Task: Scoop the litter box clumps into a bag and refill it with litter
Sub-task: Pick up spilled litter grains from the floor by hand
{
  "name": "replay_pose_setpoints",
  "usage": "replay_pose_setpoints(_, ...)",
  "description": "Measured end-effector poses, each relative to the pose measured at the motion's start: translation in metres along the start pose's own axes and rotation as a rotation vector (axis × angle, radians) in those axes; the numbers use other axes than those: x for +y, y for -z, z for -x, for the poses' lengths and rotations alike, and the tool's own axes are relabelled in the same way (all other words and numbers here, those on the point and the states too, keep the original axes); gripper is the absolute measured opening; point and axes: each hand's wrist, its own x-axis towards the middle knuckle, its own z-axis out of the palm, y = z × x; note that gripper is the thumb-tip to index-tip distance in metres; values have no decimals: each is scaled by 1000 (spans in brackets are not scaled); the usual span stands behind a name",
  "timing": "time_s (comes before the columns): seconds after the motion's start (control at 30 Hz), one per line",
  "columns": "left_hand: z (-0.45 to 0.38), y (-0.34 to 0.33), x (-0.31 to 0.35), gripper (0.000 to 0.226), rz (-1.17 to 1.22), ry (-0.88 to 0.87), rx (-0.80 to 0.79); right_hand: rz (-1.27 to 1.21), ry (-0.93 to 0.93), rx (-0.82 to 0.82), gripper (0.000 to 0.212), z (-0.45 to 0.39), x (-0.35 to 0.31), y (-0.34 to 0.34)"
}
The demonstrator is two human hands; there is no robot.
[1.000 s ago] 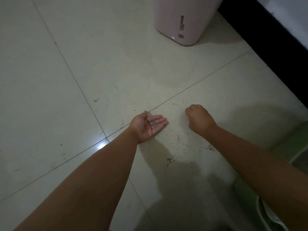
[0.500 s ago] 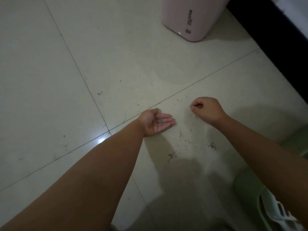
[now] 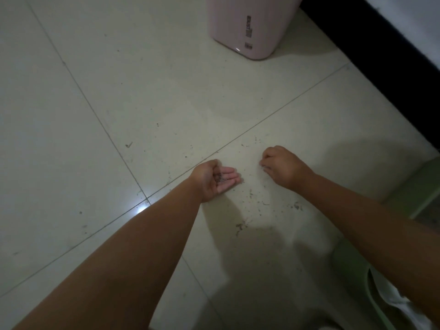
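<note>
My left hand [image 3: 215, 181] lies palm up on the pale tiled floor, its fingers straight, with a small heap of dark litter grains [image 3: 219, 176] in the palm. My right hand [image 3: 282, 166] hovers just to the right, knuckles up and fingers curled, its fingertips down at the floor among scattered litter grains [image 3: 252, 196]. Whether those fingers pinch any grains is hidden. The green litter box [image 3: 414, 201] shows at the right edge, partly behind my right forearm.
A pink bin [image 3: 247, 25] stands on the floor at the top centre. A black skirting strip [image 3: 371, 53] runs along the wall at the upper right. Something white [image 3: 390, 298] lies inside a green container at the lower right corner.
My right hand has shifted slightly over the spilled grains and lowered its fingertips to the floor. The left hand stays palm up with the grains; the camera has drifted a little.
</note>
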Motion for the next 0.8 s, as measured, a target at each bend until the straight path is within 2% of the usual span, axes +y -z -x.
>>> replay_pose_setpoints(0.2,3,-2,0,52,4,-12,-3,72,108,29,9,4,9,3)
replay_pose_setpoints(0.27,6,-3,0,52,15,-18,1,9,22,64,11,6,14,7)
replay_pose_setpoints(0.33,8,-3,0,51,13,-21,5,-77,-115,110,23,8,14,7)
replay_pose_setpoints(0.4,8,-2,-1,51,1,-21,-8,-142,-169,127,25,9,7,6)
replay_pose_setpoints(0.47,7,-2,-1,51,-4,-26,-19,-137,-122,107,20,7,-6,2)
replay_pose_setpoints(0.53,6,-1,-1,51,5,-34,-23,-50,6,71,18,4,-20,-6)
replay_pose_setpoints(0.6,8,-1,1,51,30,-34,-36,65,76,4,31,9,-25,-15)
replay_pose_setpoints(0.7,12,1,4,52,84,-38,-53,238,-28,-93,54,32,-19,-27)
replay_pose_setpoints(0.8,19,11,14,51,190,-89,-68,291,-122,-131,76,45,-15,-26)
